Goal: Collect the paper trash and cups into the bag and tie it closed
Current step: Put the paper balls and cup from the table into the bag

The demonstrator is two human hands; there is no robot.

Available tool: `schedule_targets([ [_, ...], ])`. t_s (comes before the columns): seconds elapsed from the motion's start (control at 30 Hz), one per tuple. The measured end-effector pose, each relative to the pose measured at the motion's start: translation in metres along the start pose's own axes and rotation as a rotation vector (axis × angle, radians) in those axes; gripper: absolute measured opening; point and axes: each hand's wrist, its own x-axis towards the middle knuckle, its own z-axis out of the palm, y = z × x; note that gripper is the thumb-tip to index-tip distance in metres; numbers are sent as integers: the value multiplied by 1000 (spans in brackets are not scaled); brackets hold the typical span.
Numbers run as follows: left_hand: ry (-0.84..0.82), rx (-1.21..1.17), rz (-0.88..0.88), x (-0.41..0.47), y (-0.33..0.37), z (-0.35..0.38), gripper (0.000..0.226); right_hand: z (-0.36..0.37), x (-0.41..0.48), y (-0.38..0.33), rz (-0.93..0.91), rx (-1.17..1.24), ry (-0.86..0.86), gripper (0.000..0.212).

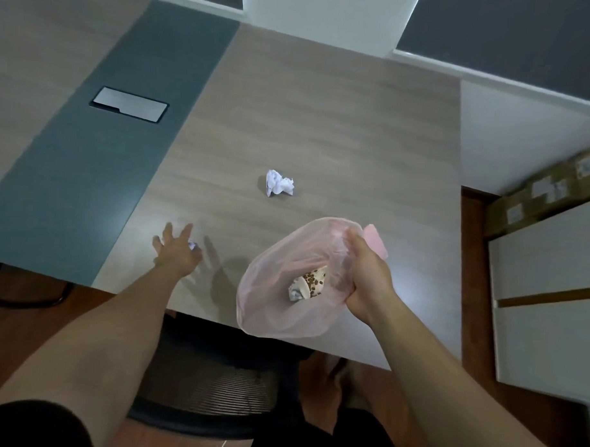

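Note:
My right hand point(365, 276) grips the rim of a pink translucent plastic bag point(274, 303), holding it open over the near edge of the table point(324, 117). Inside the bag lies a paper cup point(306, 284) with a brown spotted pattern. My left hand point(177, 252) reaches over the table with fingers spread, above a small crumpled paper ball point(194, 246) that is mostly hidden under it. A larger crumpled white paper ball point(279, 183) lies on the table farther out, between the two hands.
A grey strip with a metal cable hatch point(130, 104) runs along the table's left part. A dark mesh chair point(214, 381) stands below the near edge. White drawers point(548, 299) and a cardboard box point(549, 188) are at the right.

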Motion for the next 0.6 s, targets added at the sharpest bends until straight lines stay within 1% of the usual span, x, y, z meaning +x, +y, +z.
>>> schedule_targets([
  [0.07, 18, 46, 53, 6, -3, 9, 64, 2, 4, 2, 18, 9, 5, 49],
  [0.13, 65, 52, 94, 6, -6, 21, 51, 4, 8, 5, 23, 27, -15, 46],
  [0.17, 77, 35, 91, 3, -7, 27, 44, 5, 8, 6, 23, 24, -13, 46],
  [0.23, 72, -64, 65, -7, -10, 38, 35, 7, 10, 7, 28, 8, -5, 40],
  [0.3, 64, -180, 60, -18, -14, 45, 34, 10, 9, 7, 40, -11, -4, 34],
  [0.4, 29, -327, 46, -30, -12, 49, 41, 12, 10, 7, 49, -37, 4, 32],
  [0.47, 1, -532, 16, -38, 0, 47, 39, 13, 10, 6, 36, -36, 6, 29],
  [0.5, -27, -714, -11, -44, 9, 44, 35, 13, 10, 6, 21, -29, 0, 29],
  [0.53, -83, -930, -20, -51, 17, 40, 31, 12, 11, 6, 10, -24, 4, 32],
  [0.57, -173, -1152, -2, -58, 24, 35, 31, 14, 9, 5, 14, -28, 24, 34],
  [0.6, -299, -1348, 36, -65, 28, 31, 33, 14, 9, 4, 21, -30, 34, 31],
])
